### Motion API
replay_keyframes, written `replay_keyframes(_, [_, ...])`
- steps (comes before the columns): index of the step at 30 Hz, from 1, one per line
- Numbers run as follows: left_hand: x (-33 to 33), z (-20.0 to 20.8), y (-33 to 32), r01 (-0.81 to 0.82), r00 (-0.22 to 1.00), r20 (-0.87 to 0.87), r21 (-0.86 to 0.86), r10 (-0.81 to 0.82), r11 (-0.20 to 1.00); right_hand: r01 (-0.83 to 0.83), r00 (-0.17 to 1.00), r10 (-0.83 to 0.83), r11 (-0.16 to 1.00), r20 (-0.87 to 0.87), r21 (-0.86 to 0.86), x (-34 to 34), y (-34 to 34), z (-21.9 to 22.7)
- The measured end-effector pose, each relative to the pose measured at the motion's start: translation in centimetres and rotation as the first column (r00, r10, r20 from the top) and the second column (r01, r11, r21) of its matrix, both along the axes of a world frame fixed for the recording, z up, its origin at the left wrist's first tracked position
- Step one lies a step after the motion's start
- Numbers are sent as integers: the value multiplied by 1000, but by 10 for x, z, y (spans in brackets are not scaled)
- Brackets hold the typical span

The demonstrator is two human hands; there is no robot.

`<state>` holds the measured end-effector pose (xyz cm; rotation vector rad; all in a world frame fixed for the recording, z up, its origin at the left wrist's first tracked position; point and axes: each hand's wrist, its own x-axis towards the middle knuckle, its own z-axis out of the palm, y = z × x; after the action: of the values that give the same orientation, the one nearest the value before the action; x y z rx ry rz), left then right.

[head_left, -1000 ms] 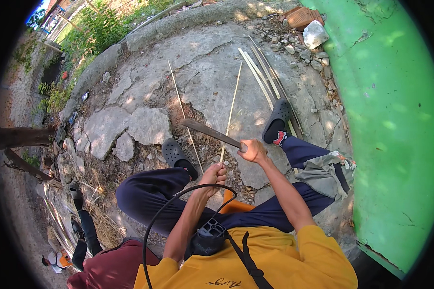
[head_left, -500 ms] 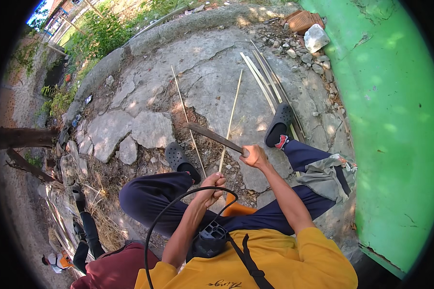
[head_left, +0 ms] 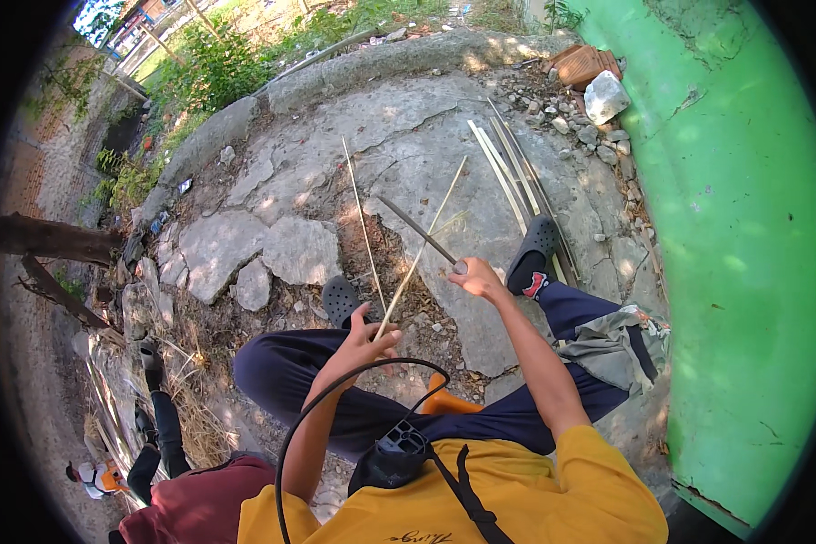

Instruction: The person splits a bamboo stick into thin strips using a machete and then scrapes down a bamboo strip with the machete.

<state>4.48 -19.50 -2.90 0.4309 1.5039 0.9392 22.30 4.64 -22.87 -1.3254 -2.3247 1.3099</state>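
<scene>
My left hand (head_left: 363,348) has a thin pale bamboo strip (head_left: 423,242) between thumb and fingers, some of them loosened and spread. The strip slants up and to the right, away from me. My right hand (head_left: 479,277) grips a long dark-bladed knife (head_left: 416,228) by its handle. The blade points to the far left and crosses over or behind the strip; whether they touch I cannot tell. A second thin strip (head_left: 364,218) stretches over the ground to the left, its near end close to my left fingers.
More strips (head_left: 501,168) lie beside my right shoe (head_left: 536,250). Cracked concrete slabs (head_left: 301,249) and broken soil cover the ground. A green wall (head_left: 734,263) rises at the right, with rubble and a white stone (head_left: 606,97) near it. Another person in a dark red shirt (head_left: 204,508) sits at the lower left.
My left hand has shifted left and its fingers have loosened, with the strip now tilting more to the right. The knife has turned so its blade looks narrower and steeper. The whole view has shifted slightly.
</scene>
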Motion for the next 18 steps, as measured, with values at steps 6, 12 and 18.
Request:
replay_keyframes(6, [-66, 63, 18, 151, 866, -500, 304, 23, 941, -75, 983, -13, 882, -184, -465, -40, 18, 86])
replay_keyframes(12, [-79, 159, 70, 176, 549, -752, 531, 365, 829, -145, 939, -62, 822, -339, -551, -59, 29, 162])
replay_keyframes(18, [-81, 179, 114, 160, 504, -433, 897, 747, 411, -127, 936, -84, 823, -341, -553, -65, 13, 203])
